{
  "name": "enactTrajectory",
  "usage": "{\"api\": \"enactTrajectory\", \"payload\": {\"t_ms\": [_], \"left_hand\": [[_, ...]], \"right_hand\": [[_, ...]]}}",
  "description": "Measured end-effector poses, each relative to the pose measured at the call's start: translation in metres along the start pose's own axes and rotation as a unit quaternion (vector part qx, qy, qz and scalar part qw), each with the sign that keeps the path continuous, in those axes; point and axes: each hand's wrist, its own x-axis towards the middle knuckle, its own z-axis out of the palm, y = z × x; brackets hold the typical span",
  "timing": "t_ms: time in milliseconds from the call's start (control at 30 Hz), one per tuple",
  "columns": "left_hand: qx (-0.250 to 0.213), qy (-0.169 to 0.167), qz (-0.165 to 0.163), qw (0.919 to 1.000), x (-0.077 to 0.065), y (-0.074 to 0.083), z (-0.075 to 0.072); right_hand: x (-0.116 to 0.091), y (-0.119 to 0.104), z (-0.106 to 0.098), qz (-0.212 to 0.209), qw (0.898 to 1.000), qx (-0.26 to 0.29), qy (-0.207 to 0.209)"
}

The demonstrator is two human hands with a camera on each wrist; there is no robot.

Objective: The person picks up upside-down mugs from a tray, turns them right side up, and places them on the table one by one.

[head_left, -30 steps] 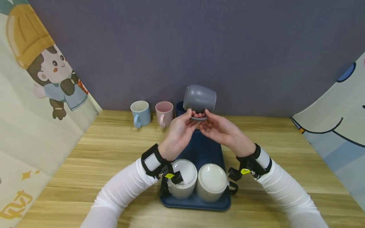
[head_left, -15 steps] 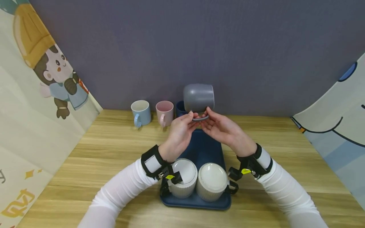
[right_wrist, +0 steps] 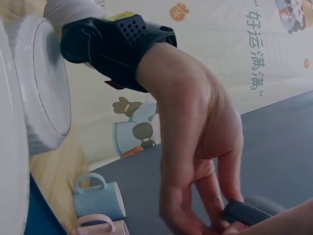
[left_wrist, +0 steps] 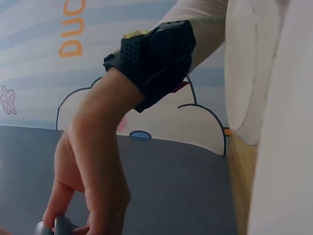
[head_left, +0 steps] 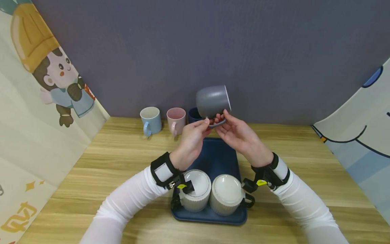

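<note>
A grey mug (head_left: 211, 100) is held in the air on its side, its pale-edged rim towards the right and its handle pointing down towards me. My left hand (head_left: 192, 139) pinches the left end of the handle between thumb and fingers. At the handle's right end, my right hand (head_left: 242, 137) grips with thumb and fingers. The left wrist view catches my right hand and a bit of the grey handle (left_wrist: 61, 226) at the bottom. In the right wrist view, my left hand (right_wrist: 195, 132) is bent over the handle. The mug's inside is hidden.
Below is a dark blue tray (head_left: 217, 149) bearing two upturned cream ribbed mugs, a left one (head_left: 196, 193) and a right one (head_left: 226, 195), with black handles. A light blue mug (head_left: 150, 120), a pink mug (head_left: 176, 120) and a partly hidden navy mug (head_left: 193, 114) stand along the grey wall.
The grey mug has turned in my hands and risen slightly: its rim edge shows at the right now, while an edge showed at the left before. Both hands have stayed at the handle.
</note>
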Motion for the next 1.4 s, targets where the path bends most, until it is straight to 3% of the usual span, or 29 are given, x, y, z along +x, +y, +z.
{"api": "enactTrajectory", "payload": {"t_ms": [567,833,1033,1267,1400], "left_hand": [[0.003,-0.01,-0.025,0.9996,0.0,-0.004,0.002],[0.024,-0.041,-0.041,0.998,-0.001,-0.005,0.002],[0.049,-0.075,-0.053,0.9945,-0.002,0.006,-0.005],[0.059,-0.058,-0.028,0.9961,-0.001,0.017,-0.02],[0.077,-0.03,0.019,0.9964,0.003,0.018,-0.03]], "right_hand": [[0.001,0.003,-0.002,-0.044,0.999,0.021,0.018],[-0.003,0.002,-0.002,-0.046,0.998,0.048,0.016],[-0.002,-0.005,-0.004,-0.058,0.997,0.039,0.026],[0.0,-0.011,-0.01,-0.064,0.996,0.026,0.054],[0.001,-0.012,-0.014,-0.074,0.995,0.026,0.062]]}}
